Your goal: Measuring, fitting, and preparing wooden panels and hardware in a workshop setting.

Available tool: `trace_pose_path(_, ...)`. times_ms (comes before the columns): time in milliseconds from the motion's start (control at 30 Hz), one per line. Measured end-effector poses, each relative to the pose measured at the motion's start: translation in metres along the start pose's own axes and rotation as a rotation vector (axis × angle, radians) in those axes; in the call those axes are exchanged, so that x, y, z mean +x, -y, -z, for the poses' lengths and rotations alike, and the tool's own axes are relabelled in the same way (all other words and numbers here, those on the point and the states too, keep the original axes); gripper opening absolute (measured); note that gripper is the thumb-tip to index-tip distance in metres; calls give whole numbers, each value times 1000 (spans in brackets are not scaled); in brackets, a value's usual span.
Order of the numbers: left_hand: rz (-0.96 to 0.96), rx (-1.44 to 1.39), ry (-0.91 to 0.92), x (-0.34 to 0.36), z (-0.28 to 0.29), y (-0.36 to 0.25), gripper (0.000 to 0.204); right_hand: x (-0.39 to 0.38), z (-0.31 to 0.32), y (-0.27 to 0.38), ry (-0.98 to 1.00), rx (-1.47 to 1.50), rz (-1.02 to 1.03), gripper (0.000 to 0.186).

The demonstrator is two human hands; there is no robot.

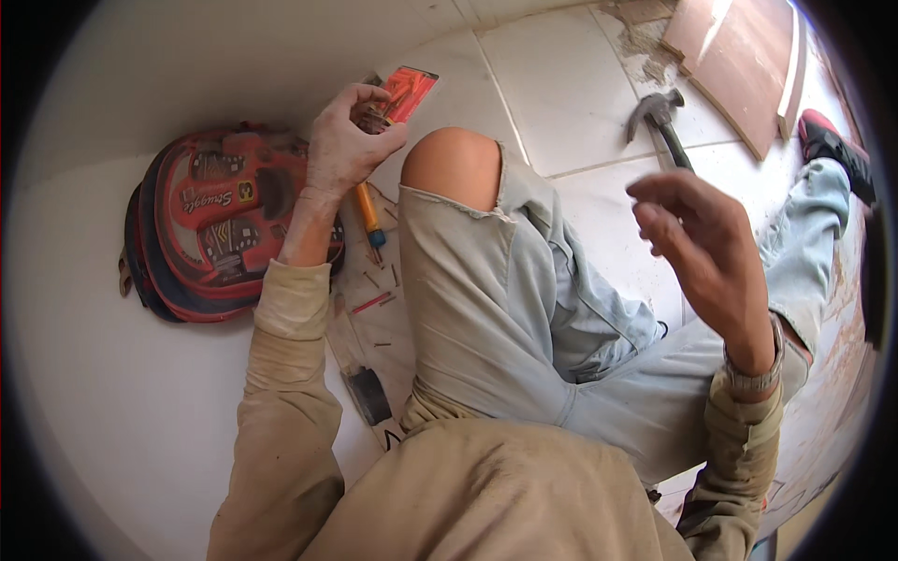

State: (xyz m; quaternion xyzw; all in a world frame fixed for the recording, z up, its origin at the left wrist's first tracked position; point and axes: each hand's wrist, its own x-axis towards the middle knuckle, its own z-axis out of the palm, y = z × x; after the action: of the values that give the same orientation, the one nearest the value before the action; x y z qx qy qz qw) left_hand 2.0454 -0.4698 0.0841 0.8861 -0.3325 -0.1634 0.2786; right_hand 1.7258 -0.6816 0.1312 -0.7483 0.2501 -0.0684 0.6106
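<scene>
My left hand, dusted with white powder, grips a small red packet between thumb and fingers. Orange slim pieces show in the packet; their exact kind is unclear. Below that hand lies a yellow-orange tool with a blue end. My right hand is raised over my bent leg, fingers loosely curled and apart, and nothing shows in it. Just beyond it, a claw hammer with a dark handle rests on the tiles, its handle end partly hidden by the hand.
A red and black backpack leans by the wall at left. Several screws and a red stick-like piece lie beside my leg, near a flat tool with a black part. Wooden boards stand at far right.
</scene>
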Motion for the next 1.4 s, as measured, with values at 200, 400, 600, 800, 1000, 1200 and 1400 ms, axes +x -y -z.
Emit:
trace_pose_path(200,-606,-62,291,-26,-25,-148,27,36,21,-26,20,512,-44,60)
trace_pose_path(400,-829,-160,233,-24,-84,-180,16,17,47,-43,30,855,30,54)
trace_pose_path(600,-425,-833,107,-25,-157,-179,18,15,63,-42,-262,747,113,47)
trace_pose_path(800,-252,-950,44,-33,-177,-199,19,14,71,-46,-305,681,87,43)
trace_pose_path(1000,-369,-877,-46,-24,-178,-187,20,21,68,-39,-269,557,58,46)
trace_pose_path(1200,-408,-695,-36,-27,-170,-192,23,18,64,-39,-335,652,39,44)
trace_pose_path(1400,-405,-631,103,-18,-166,-179,25,18,62,-43,-325,589,-18,44)
